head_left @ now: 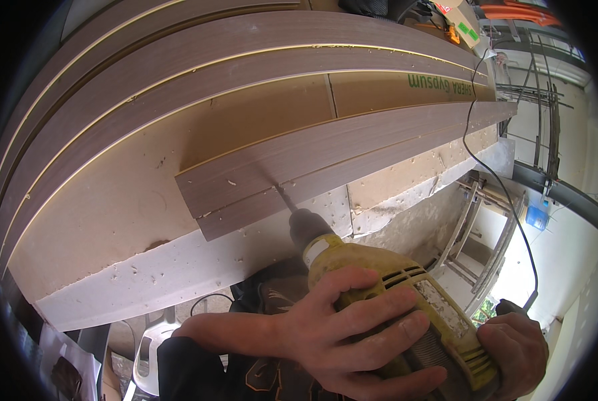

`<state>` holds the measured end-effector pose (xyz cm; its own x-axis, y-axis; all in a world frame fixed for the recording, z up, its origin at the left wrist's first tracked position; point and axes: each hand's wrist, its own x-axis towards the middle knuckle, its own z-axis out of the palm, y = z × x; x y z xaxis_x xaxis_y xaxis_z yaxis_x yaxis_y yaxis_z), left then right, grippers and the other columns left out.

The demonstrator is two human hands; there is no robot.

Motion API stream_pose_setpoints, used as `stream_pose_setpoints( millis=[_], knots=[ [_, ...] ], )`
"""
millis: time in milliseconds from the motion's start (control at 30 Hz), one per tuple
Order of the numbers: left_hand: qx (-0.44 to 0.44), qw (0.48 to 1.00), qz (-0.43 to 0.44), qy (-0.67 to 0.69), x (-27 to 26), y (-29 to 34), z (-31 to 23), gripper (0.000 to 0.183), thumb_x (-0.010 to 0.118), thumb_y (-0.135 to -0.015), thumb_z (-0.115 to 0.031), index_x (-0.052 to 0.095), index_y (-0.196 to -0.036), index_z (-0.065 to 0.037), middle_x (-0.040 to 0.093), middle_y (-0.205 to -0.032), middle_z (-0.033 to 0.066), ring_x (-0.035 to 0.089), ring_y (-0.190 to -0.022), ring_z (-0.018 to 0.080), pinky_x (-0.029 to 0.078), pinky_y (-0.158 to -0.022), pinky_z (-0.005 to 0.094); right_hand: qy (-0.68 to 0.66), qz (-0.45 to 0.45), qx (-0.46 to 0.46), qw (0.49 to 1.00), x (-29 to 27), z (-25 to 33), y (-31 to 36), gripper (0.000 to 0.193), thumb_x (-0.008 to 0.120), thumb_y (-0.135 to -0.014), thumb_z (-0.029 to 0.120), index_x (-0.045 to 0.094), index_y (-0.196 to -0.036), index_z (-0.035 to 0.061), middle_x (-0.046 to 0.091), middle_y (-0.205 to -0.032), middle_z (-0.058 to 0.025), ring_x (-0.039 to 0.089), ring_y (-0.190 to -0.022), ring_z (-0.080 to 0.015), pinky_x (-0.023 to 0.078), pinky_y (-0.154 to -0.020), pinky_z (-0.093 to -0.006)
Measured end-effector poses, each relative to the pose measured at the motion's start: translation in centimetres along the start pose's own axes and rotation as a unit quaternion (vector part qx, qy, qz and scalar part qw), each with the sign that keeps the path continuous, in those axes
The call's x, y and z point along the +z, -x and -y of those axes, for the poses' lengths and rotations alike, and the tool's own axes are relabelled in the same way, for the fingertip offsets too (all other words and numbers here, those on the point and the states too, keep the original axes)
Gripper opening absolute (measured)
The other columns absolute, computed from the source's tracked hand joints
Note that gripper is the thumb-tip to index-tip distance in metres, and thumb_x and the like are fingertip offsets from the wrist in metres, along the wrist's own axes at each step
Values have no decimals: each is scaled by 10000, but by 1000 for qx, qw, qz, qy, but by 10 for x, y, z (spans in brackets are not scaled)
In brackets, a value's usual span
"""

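A yellow corded power drill (366,255) points up and left, away from me. My left hand (362,327) is wrapped over the drill's body, its fingers spread along the casing. At the back end, my right hand (515,347) is closed around the drill, near where the cord comes out. The dark drill bit (284,198) meets the top face of a brown-grey grooved plank (339,150), close to its left end. Pale shavings lie on the plank around the bit. Whether the bit is turning I cannot tell.
Beneath the plank is a pale gypsum board (105,227) strewn with chips. Longer matching planks (198,50) lie beyond. A black cord (506,174) hangs at right, near a wooden ladder (462,230). A cardboard box (460,25) sits at the far right; a white chair (153,347) stands lower left.
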<state>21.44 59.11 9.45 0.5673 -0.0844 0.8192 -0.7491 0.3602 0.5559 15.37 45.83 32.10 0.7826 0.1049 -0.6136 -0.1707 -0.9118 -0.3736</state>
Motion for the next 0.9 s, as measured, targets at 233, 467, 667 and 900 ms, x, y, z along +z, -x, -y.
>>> stream_pose_setpoints(
  millis=[233,467,667,900],
  knots=[
    [-17,1000,-4,2,2,0,-2,378,692,-750,-191,558,-1090,-289,593,-1085,96,632,-901,255,498,-718,410,29,-36,-11,999,3,1,-2,560,764,-715,242,544,-1115,-83,652,-809,-181,643,-652,-295,503,-545,-337],
    [13,999,-31,-5,6,1,1,361,686,-759,-195,560,-1085,-284,600,-1070,101,638,-881,260,500,-722,411,42,-63,-27,997,9,0,1,562,756,-738,291,556,-1081,-105,655,-765,-158,653,-636,-246,499,-492,-294],
    [-152,984,86,27,-14,-5,-23,285,628,-819,-253,604,-1068,-388,608,-1031,13,635,-905,208,477,-759,448,65,-94,-31,993,14,2,-1,566,763,-731,313,569,-1057,-106,656,-780,-160,654,-622,-247,501,-489,-293],
    [-161,983,88,23,-16,-5,-26,287,640,-814,-256,604,-1064,-392,609,-1032,9,635,-906,204,475,-766,452,57,-84,-24,995,10,4,-3,567,764,-729,327,575,-1041,-106,655,-775,-166,651,-616,-252,497,-487,-297]
  ],
)
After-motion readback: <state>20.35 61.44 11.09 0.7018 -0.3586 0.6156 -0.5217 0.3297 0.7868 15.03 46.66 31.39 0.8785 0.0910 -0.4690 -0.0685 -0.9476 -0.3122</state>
